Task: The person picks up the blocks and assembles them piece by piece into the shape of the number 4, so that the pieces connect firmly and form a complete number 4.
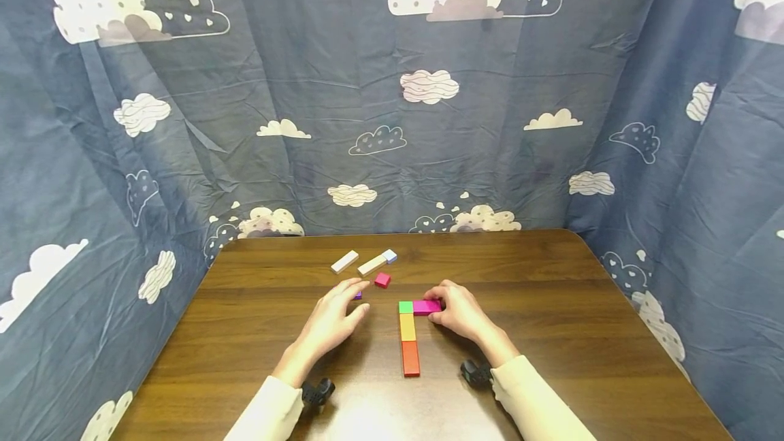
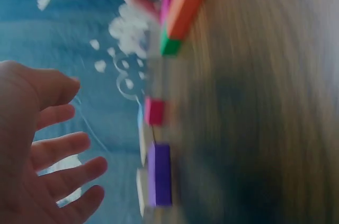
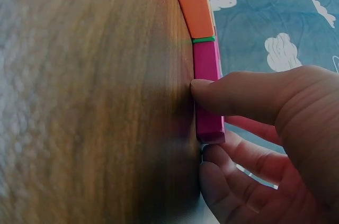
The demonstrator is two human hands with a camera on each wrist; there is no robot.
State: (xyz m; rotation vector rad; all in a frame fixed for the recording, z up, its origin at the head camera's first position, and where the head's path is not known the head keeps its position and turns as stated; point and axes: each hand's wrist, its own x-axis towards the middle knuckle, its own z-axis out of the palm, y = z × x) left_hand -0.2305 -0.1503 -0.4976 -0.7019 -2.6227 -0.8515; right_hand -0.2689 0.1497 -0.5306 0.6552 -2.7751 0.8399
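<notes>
My right hand (image 1: pixel 459 310) pinches the far right end of a magenta block (image 1: pixel 426 307), thumb on its near side in the right wrist view. That block's left end meets a small green block (image 1: pixel 405 307). Below the green one, an orange block (image 1: pixel 407 327) and a red block (image 1: pixel 410 358) run toward me in a line. My left hand (image 1: pixel 331 315) hovers with spread, relaxed fingers and holds nothing. Past its fingers lies a purple block (image 2: pixel 160 174), mostly hidden by the hand in the head view.
Behind the left hand lie a small crimson block (image 1: pixel 382 280), a white block (image 1: pixel 345 262), and a cream block (image 1: pixel 371 265) touching a pale blue block (image 1: pixel 389 256). A blue cloud-patterned curtain (image 1: pixel 343 101) hangs behind the brown wooden table (image 1: pixel 539 278).
</notes>
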